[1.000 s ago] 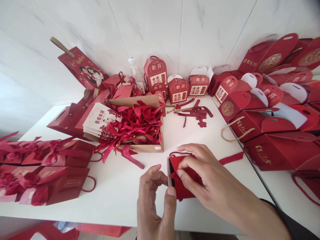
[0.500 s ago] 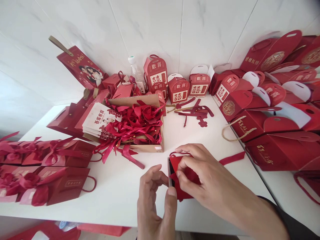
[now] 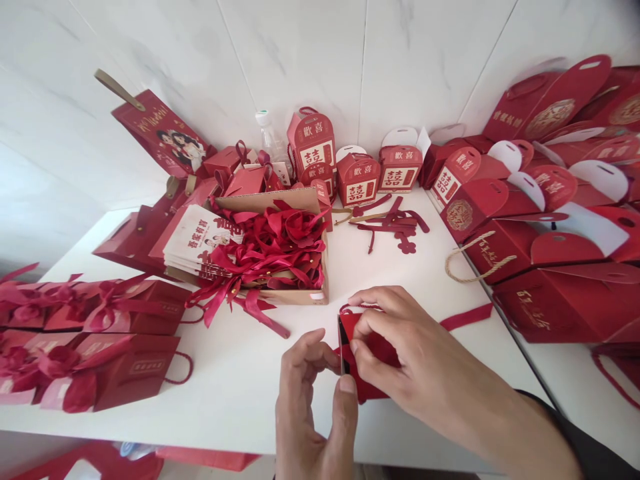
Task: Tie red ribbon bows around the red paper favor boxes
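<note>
A small red gift bag (image 3: pixel 367 390) lies flat on the white table (image 3: pixel 235 380) near its front edge. My right hand (image 3: pixel 400 357) rests on top of it, fingers curled and pinching red ribbon at the bag's open left end. My left hand (image 3: pixel 313 393) pinches the same end between thumb and forefinger. A loose tail of red ribbon (image 3: pixel 467 317) trails to the right from under my right hand.
A cardboard box of red ribbons (image 3: pixel 280 250) stands just behind my hands. Finished bow-tied red bags (image 3: pixel 100 333) lie at the left. Red gift boxes (image 3: pixel 357 180) line the wall, and flat red boxes (image 3: pixel 550 247) pile up at the right.
Both hands stay on the small bag; the fingers have shifted slightly at its left end and the bag sits a little further left.
</note>
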{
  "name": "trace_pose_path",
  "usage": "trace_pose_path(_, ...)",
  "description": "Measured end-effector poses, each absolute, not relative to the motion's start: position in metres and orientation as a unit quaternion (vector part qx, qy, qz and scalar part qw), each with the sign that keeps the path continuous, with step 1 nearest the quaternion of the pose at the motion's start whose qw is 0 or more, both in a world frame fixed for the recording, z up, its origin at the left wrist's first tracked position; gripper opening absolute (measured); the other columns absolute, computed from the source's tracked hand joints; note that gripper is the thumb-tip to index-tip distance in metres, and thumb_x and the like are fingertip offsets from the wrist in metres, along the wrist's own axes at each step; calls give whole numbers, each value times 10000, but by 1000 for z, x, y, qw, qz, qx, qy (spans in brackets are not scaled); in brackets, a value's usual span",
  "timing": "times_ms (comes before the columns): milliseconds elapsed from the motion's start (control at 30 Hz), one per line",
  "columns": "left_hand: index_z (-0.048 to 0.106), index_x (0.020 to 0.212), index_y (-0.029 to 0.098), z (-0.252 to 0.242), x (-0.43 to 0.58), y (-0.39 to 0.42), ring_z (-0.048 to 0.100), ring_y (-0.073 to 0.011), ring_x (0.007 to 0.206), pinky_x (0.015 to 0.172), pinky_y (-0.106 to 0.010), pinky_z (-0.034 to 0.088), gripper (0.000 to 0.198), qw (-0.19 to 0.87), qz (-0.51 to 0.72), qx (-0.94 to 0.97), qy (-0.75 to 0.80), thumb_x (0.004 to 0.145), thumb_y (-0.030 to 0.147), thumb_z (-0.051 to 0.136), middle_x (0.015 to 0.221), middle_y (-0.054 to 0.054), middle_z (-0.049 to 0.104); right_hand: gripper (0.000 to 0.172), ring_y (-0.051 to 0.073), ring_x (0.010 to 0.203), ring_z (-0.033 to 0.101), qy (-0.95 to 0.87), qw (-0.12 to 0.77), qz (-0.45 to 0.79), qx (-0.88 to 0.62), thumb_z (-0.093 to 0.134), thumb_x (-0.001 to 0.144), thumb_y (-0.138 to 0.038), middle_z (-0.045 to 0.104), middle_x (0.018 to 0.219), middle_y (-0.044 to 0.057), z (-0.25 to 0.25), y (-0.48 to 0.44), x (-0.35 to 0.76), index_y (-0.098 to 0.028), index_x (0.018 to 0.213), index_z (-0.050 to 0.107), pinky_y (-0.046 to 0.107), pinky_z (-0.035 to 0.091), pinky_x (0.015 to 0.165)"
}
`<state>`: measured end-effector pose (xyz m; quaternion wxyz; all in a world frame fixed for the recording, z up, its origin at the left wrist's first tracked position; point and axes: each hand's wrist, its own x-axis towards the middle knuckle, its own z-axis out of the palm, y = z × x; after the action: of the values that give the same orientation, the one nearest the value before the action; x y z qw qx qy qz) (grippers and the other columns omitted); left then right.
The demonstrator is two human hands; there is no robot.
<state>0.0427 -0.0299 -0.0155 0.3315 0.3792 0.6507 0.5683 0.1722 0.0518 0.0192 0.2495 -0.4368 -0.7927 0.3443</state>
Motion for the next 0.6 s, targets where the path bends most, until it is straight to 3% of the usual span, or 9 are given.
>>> trace_pose_path(167,652,1151,257,-9,32,-22,619,-169,908,760,-250,511,363,386,544,341,662,934,549,655,1003,-35,659,197,243,1274,500,-791,259,373,-410,567,1011,-87,581,1212,61,20,54,173,-221,873,610,426,465,1062)
trace_pose_path(300,651,860,202,-5,29,-14,565,-148,735,688,-244,469,341,432,527,342,647,909,538,690,770,-5,610,184,234,1280,499,-791,263,383,-399,524,1050,-143,578,1229,57,17,53,174,-233,918,615,405,460,1067)
trace_pose_path(433,636,857,209,-7,25,-13,575,-140,763,695,-233,466,357,416,549,318,652,925,558,667,842,-11,662,105,241,1330,475,-786,293,366,-404,517,1114,-299,561,1317,41,9,48,184,-285,1193,584,398,452,1104)
trace_pose_path(533,611,873,219,-14,3,-17,630,-168,812,702,-245,487,381,394,554,290,673,911,593,669,843,-14,687,307,277,1376,454,-770,334,320,-439,511,1125,-455,498,1453,41,-2,43,201,-335,1406,479,421,448,1129)
trace_pose_path(600,615,871,218,-22,-22,-22,641,-180,788,681,-253,483,414,368,527,292,708,877,624,693,775,-8,679,339,290,1369,476,-750,352,297,-474,453,1138,-508,499,1466,41,-11,39,218,-342,1433,481,411,478,1098)
